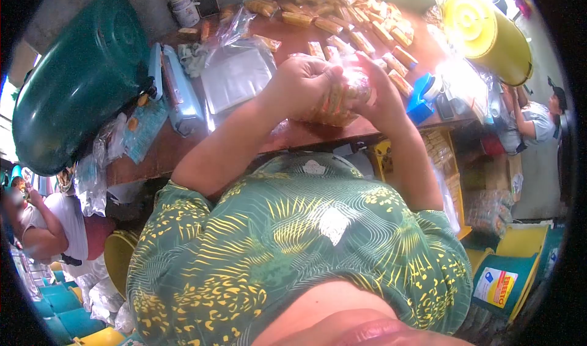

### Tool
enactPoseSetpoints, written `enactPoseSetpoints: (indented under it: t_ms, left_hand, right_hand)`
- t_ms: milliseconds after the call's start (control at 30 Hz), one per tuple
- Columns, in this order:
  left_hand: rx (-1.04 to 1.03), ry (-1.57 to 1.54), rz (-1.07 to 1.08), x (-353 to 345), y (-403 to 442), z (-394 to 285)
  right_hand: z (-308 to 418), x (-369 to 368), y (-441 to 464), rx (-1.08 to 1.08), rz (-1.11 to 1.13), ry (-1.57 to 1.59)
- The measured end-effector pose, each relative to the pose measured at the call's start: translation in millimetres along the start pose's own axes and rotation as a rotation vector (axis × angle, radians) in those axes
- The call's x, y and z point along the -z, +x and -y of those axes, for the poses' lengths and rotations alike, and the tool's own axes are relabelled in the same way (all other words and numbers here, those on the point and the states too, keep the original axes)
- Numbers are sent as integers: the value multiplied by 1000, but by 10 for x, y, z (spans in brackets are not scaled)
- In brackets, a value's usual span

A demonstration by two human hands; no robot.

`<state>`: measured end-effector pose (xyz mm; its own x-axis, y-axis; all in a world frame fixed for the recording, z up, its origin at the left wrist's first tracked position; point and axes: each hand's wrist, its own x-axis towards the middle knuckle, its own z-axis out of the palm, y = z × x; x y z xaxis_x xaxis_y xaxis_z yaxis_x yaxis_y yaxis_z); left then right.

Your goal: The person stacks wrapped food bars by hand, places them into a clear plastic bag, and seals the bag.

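Both hands are raised over the near edge of a reddish-brown table. Between them is a clear plastic bag with several small orange-yellow wrapped packets inside. My left hand is closed at the bag's upper left, thumb and fingers pinched on the plastic. My right hand grips the bag's right side, fingers around its upper edge. Glare washes out the bag's mouth. Just beyond lie loose wrapped packets. Left of my left hand is a stack of flat clear bags.
A big green drum stands at left, beside a light-blue tray. A yellow bucket and a blue tape dispenser are at right. One person is at far right, another at far left.
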<state>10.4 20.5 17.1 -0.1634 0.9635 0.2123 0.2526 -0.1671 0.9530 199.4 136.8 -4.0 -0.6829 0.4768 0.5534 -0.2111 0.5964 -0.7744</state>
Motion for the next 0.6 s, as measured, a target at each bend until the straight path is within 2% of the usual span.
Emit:
enactPoseSetpoints:
  t_ms: [33,133,233,300,367,433,533,600]
  left_hand:
    - [8,-12,0,-1,7,-2]
    - [-29,2,-2,7,20,15]
    - [-91,42,-9,70,38,-59]
    - [-456,490,-234,83,13,-124]
    - [-528,547,-237,85,1,-97]
    - [-302,213,-18,82,-12,12]
    - [-29,2,75,211,-36,-4]
    - [8,-118,87,187,-96,-46]
  right_hand:
    - [13,15,49,58,-6,15]
    - [289,16,193,-116,58,-81]
    - [244,-12,252,-42,-1,-205]
    - [248,4,258,-57,-21,-250]
    - [312,8,258,-118,-7,-230]
    - [467,21,263,-224,36,-142]
    - [532,3,248,-337,4,155]
    - [560,19,216,-223,46,-3]
